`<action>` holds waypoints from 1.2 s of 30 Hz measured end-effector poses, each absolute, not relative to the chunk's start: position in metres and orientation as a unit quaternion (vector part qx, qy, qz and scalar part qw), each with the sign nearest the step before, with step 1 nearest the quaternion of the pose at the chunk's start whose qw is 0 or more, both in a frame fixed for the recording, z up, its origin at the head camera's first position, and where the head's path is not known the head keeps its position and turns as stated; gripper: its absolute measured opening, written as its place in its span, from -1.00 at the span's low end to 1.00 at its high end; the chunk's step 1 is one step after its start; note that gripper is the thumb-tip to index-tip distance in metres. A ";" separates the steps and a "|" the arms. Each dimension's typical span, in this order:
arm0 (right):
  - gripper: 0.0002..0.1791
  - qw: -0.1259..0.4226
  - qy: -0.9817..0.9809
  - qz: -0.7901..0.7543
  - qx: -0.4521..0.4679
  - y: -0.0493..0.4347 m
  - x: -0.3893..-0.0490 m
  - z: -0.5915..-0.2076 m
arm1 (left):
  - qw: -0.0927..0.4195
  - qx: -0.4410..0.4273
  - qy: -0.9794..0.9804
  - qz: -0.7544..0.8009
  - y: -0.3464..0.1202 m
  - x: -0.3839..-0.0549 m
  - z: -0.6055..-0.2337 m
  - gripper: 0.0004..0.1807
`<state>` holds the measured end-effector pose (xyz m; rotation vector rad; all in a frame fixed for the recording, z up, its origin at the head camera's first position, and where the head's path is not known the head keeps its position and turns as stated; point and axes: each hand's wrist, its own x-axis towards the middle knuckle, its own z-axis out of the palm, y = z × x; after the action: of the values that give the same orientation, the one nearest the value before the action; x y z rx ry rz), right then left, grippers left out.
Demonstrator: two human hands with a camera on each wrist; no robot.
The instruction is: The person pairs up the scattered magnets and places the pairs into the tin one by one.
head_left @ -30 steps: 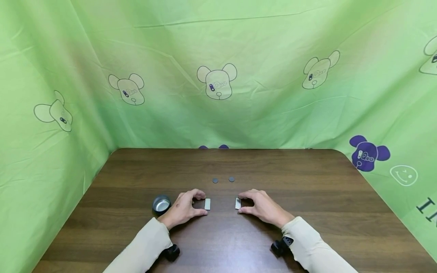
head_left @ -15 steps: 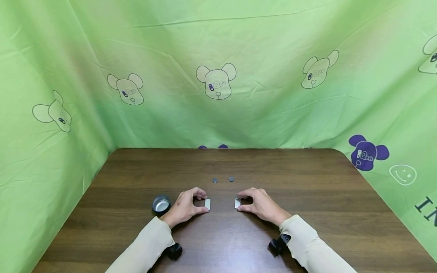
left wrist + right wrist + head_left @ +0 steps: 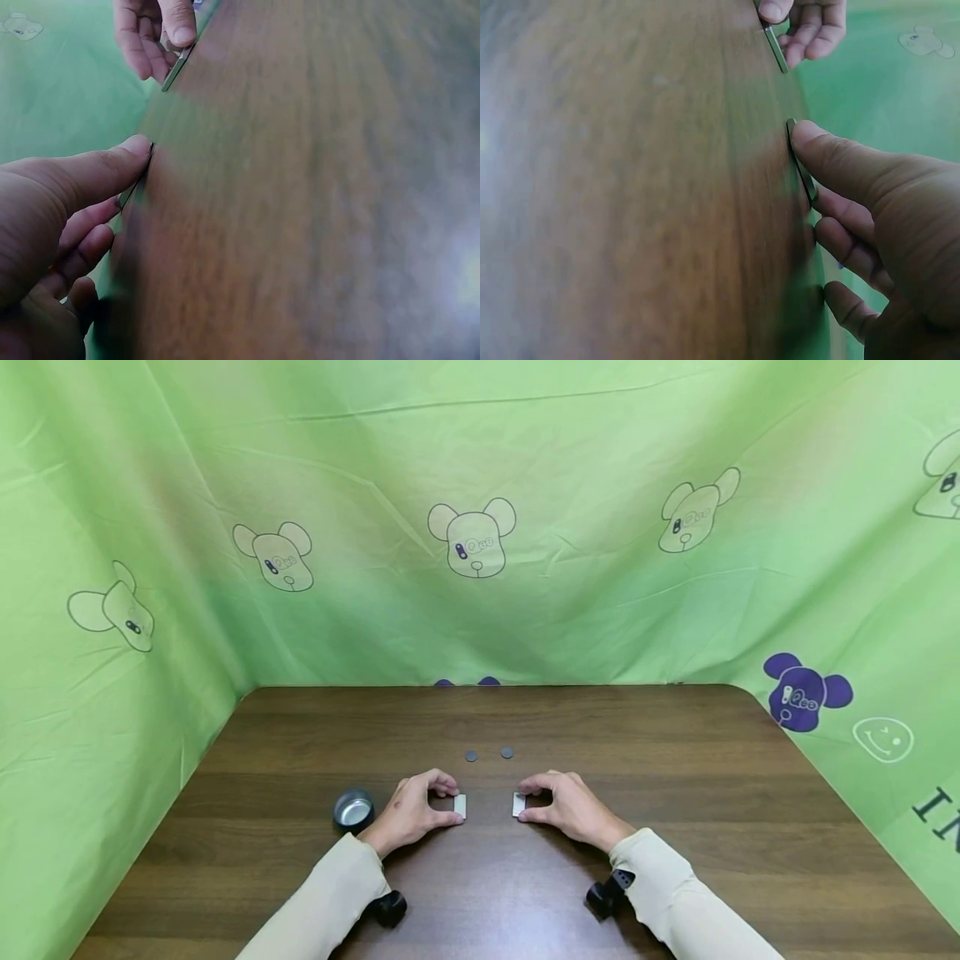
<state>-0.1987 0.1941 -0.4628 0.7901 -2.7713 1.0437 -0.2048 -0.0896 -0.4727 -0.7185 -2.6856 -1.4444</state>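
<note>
In the head view, my left hand point(image 3: 412, 810) pinches a small pale rectangular plate point(image 3: 461, 807) by its two short ends, thumb nearest me. Opposite it, my right hand point(image 3: 567, 806) grips a like plate point(image 3: 518, 805), shiny and silvery, in the same way. A short gap of table separates the two plates, whose long sides face each other. From the left wrist the held plate point(image 3: 135, 182) shows as a thin dark edge between thumb and fingers. The right wrist view has its plate point(image 3: 801, 165) edge-on, low over the wood.
Two small dark grey discs point(image 3: 471, 756) lie side by side beyond the hands. A round dark-sided dish point(image 3: 353, 811) with a silvery inside stands just left of my left wrist. The brown wooden table point(image 3: 480, 718) ends at a green printed curtain point(image 3: 360, 635).
Both hands have moved slightly towards each other with their plates, narrowing the gap between them. The discs and the dish have stayed put.
</note>
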 end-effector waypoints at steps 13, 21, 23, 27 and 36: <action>-0.62 0.036 -0.900 0.335 0.276 0.186 -0.200 -0.462 | 0.002 -0.226 -0.859 -0.459 -0.083 -0.207 -0.474 -0.58; -0.62 0.033 -0.899 0.331 0.286 0.183 -0.200 -0.462 | -0.005 -0.224 -0.859 -0.460 -0.081 -0.209 -0.474 -0.58; -0.61 0.032 -0.898 0.331 0.287 0.182 -0.200 -0.462 | -0.006 -0.226 -0.858 -0.461 -0.081 -0.209 -0.474 -0.58; -0.60 0.027 -0.899 0.329 0.288 0.179 -0.201 -0.461 | -0.011 -0.228 -0.855 -0.466 -0.082 -0.208 -0.472 -0.58; -0.62 0.017 -0.898 0.330 0.290 0.172 -0.203 -0.460 | -0.013 -0.226 -0.855 -0.466 -0.081 -0.208 -0.470 -0.59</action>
<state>-0.2026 0.1721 -0.4602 0.9003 -2.7920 1.0264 -0.2080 -0.0805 -0.4703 -0.7152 -2.7086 -1.4767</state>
